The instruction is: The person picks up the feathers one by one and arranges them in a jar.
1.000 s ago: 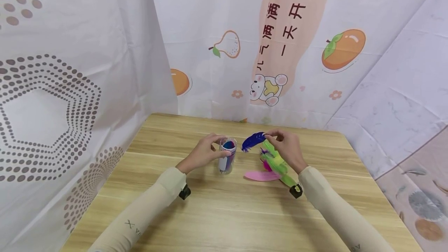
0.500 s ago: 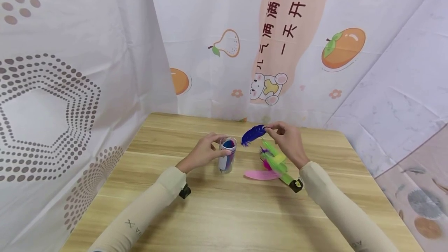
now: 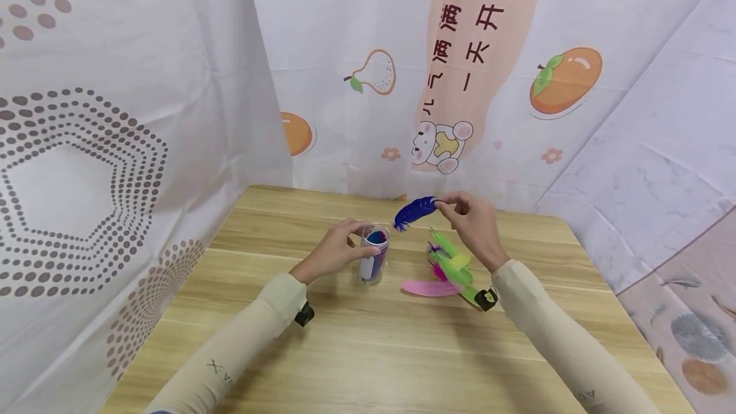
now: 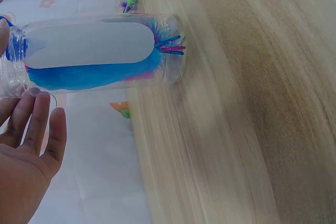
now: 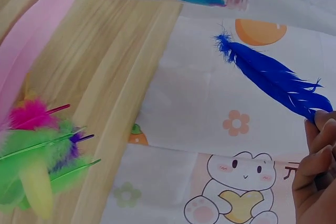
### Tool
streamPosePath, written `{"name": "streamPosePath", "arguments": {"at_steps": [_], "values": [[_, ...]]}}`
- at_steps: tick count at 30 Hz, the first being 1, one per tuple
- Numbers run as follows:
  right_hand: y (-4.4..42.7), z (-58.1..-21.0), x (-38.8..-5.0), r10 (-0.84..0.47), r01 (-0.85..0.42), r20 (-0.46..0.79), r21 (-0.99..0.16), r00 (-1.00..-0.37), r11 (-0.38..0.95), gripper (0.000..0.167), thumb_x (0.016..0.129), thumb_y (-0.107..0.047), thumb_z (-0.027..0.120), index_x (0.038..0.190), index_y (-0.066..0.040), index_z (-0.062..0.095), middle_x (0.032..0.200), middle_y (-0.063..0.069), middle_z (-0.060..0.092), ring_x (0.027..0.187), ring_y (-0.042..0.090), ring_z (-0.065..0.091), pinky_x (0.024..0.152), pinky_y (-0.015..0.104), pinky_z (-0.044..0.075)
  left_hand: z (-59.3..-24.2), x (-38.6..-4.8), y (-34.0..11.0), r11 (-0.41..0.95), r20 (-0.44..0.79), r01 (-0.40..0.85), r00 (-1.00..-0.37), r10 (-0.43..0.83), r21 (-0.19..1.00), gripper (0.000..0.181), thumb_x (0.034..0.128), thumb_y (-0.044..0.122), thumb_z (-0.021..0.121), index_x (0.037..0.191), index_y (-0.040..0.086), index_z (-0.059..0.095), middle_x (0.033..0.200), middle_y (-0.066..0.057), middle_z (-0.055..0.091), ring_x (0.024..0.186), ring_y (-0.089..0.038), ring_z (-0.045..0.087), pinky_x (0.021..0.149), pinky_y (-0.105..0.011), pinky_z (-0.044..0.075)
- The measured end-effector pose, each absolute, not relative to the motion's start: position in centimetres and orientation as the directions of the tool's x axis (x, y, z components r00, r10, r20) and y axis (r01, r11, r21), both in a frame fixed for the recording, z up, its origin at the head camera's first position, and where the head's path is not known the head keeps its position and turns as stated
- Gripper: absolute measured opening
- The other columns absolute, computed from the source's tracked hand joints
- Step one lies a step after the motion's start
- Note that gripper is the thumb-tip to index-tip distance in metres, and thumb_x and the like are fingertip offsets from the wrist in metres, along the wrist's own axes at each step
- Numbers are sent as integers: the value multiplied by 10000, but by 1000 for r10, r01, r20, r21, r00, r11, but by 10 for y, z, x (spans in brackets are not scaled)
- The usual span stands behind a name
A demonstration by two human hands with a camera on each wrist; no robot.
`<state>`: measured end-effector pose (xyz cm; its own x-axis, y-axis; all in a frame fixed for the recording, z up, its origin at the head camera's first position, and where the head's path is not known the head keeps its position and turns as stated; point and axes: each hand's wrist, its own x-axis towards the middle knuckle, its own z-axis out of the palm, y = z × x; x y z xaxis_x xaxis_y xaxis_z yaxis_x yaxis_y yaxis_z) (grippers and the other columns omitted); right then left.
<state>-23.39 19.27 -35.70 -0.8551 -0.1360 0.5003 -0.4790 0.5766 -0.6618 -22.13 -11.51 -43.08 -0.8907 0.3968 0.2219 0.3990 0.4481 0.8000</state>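
Observation:
My left hand (image 3: pixel 336 251) grips a clear jar (image 4: pixel 89 51) near its neck, thumb on one side and fingers on the other. The jar stands upright on the table, open at the top, with blue and pink feathers (image 4: pixel 94 77) inside and a white label on its wall. My right hand (image 3: pixel 474 225) pinches a dark blue feather (image 5: pixel 273 74) by its tip. That feather is in the air to the right of the jar's mouth, apart from it, its fluffy quill end towards the jar and slightly lower.
Right of the jar lies a loose pile of green feathers (image 3: pixel 457 267) with yellow, magenta and purple ones among them. A pink feather (image 3: pixel 428 287) reaches left from the pile. Printed cloth (image 3: pixel 345 165) hangs behind the wooden table (image 3: pixel 368 350).
My right hand has risen with the blue feather, away from the pile, and the feather has shifted slightly left towards the jar. The left hand and jar have stayed in place.

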Motion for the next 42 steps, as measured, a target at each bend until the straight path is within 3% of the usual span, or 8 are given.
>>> {"name": "streamPosePath", "arguments": {"at_steps": [14,29,42], "values": [[182,-345,-232,-162,-542,552,-645,-818,539,142,964,-254,758,1028,-129,780,640,7,600,522,178,512,453,232,364,-429,-221,-115,446,232,410,-886,402,796,587,913,409,794,1417,164,619,1217,-20,641,1102,-137,566,872,-349,534],[170,-343,-228,-233,-665,651,-563,-723,491,78,959,-179,761,1013,-128,788,599,-19,566,501,133,466,458,208,342,-431,-223,-114,447,235,411,-887,398,794,573,901,404,808,1398,173,638,1201,-10,649,1092,-142,574,868,-350,539],[164,-347,-223,-305,-670,609,-565,-732,481,83,970,-202,750,1039,-173,785,611,-42,516,532,124,431,474,233,336,-431,-222,-114,464,225,399,-895,385,791,566,905,402,803,1389,157,639,1197,22,640,1099,-135,576,872,-341,535]]}}
